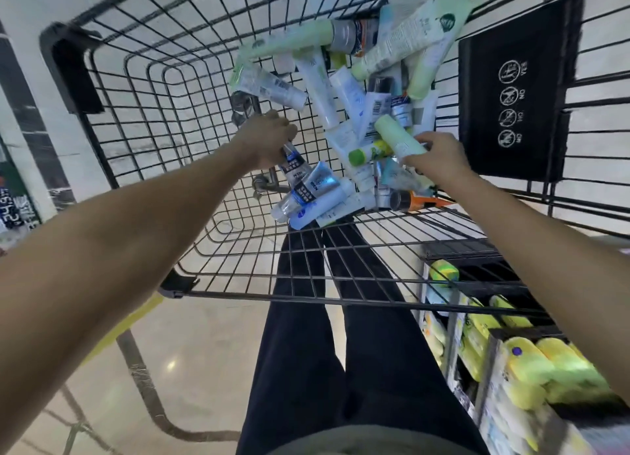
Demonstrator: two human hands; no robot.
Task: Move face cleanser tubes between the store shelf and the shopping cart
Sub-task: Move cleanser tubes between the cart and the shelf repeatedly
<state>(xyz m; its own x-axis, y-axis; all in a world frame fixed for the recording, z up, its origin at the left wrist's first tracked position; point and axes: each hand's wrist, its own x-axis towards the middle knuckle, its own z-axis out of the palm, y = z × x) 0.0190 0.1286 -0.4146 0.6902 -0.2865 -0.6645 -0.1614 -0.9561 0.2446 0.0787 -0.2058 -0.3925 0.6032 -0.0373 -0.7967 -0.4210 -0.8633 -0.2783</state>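
Note:
Both of my arms reach down into a black wire shopping cart (pixel 136 89). A heap of several face cleanser tubes (pixel 344 89), white, pale green and silver, lies against the cart's right side. My left hand (pixel 267 137) is closed around the cap end of a silver and blue tube (pixel 296 173), whose body hangs down over the pile. My right hand (pixel 439 158) grips a pale green tube (pixel 399 137) by its lower end, tilted up to the left above the heap.
A black child-seat flap with white warning icons (pixel 511 93) hangs on the cart's right wall. At the lower right, a store shelf (pixel 477 277) holds yellow-green tubes (pixel 531 362). My dark trousers and the shiny floor show below the cart.

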